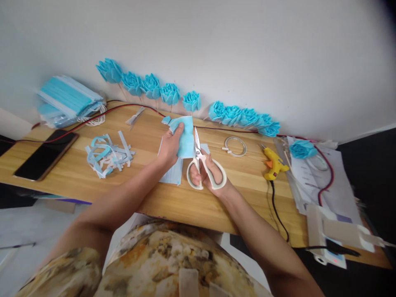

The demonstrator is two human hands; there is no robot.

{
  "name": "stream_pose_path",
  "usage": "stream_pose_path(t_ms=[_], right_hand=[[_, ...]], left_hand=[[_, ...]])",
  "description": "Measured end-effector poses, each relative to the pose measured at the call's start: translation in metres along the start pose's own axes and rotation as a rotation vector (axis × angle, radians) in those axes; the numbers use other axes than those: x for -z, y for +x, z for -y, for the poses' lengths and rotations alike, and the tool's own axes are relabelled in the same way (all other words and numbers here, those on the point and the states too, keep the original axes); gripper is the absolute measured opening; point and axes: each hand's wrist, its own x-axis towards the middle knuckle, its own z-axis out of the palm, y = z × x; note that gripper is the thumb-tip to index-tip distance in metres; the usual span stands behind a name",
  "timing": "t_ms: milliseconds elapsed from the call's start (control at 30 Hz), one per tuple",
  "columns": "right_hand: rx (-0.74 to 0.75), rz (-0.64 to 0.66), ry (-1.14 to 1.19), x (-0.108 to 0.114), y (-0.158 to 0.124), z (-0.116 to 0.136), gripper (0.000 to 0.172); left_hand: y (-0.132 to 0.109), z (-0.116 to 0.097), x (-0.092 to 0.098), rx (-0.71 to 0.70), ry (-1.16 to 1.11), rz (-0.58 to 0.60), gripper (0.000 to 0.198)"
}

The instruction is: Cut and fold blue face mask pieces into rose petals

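Note:
Pinched in my left hand [170,145] is a piece of blue face-mask fabric [186,140], held upright above the table. My right hand [213,173] grips white-handled scissors [198,152], thumb and fingers through the loops. Their blades point away from me, along the right edge of the fabric; whether they touch it I cannot tell. Beneath my hands lies a flat light-blue mask piece [171,173], partly covered. A small blue scrap [166,120] rests just behind my left hand.
Blue fabric flowers [170,94] on sticks lean along the wall. At left are stacked masks [69,99], a phone [46,154] and cut strips [108,154]. On the right lie a coiled cable [235,146], a yellow glue gun [273,163], papers [331,173] and a power strip [315,231].

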Motion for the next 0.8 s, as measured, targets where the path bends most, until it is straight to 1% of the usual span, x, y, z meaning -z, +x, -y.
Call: stream_pose_path(t_ms=[133,233,433,533,667,800], right_hand=[[0.005,0.011,-0.02,0.0,-0.001,0.001,0.064],[0.01,0.029,-0.022,0.0,0.0,0.002,0.064],[0.012,0.036,-0.004,0.001,0.0,0.001,0.069],[0.027,0.015,-0.002,0.001,-0.001,0.001,0.071],[0.025,-0.001,-0.011,0.001,-0.002,0.002,0.074],[0.038,-0.01,-0.032,0.001,-0.002,0.003,0.071]], left_hand=[[0.001,-0.004,-0.001,0.009,0.002,-0.08,0.017],[0.002,-0.005,-0.001,0.015,-0.004,-0.102,0.014],[0.002,0.0,0.0,0.016,-0.005,-0.032,0.016],[0.0,0.002,0.001,0.025,0.031,-0.004,0.023],[-0.004,0.004,0.001,0.022,0.083,0.014,0.033],[-0.004,0.007,0.002,-0.002,0.086,0.012,0.037]])
